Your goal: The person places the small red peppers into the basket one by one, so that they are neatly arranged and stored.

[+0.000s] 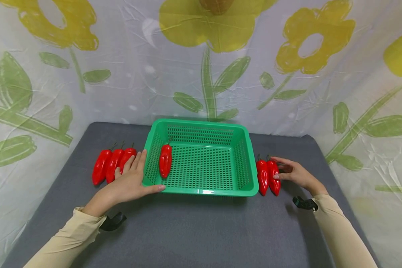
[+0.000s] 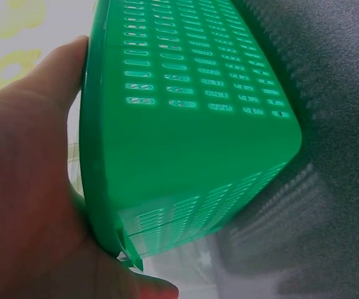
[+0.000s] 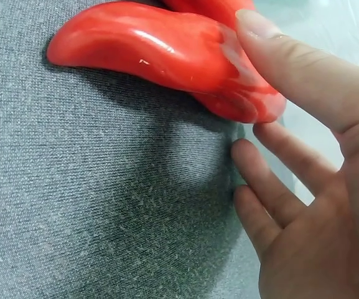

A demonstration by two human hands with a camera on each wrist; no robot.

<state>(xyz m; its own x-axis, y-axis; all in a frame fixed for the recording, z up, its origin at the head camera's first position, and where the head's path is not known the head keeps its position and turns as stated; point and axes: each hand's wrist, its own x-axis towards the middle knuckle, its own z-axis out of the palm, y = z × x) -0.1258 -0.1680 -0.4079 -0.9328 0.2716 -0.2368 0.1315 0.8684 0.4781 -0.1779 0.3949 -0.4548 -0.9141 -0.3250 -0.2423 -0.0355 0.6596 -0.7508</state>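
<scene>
My left hand (image 1: 130,183) rests on the front left corner of a green plastic basket (image 1: 204,191), its fingers spread along the left rim and its thumb along the front rim. Inside the basket, at the left, lies one red pepper (image 1: 165,161). Close to the right side of the basket are two more red peppers, the inner (image 1: 262,175) and the outer (image 1: 273,173). My right hand (image 1: 298,175) is at the outer one, thumb by its near side and forefinger by its stem end. In the right wrist view that pepper (image 3: 148,47) lies on the cloth beside loosely bent fingers.
Three red peppers (image 1: 114,163) lie side by side left of the basket, partly behind my left hand. Grey cloth covers the table (image 1: 201,230). A white curtain (image 1: 127,93) with yellow flowers hangs behind and at both sides.
</scene>
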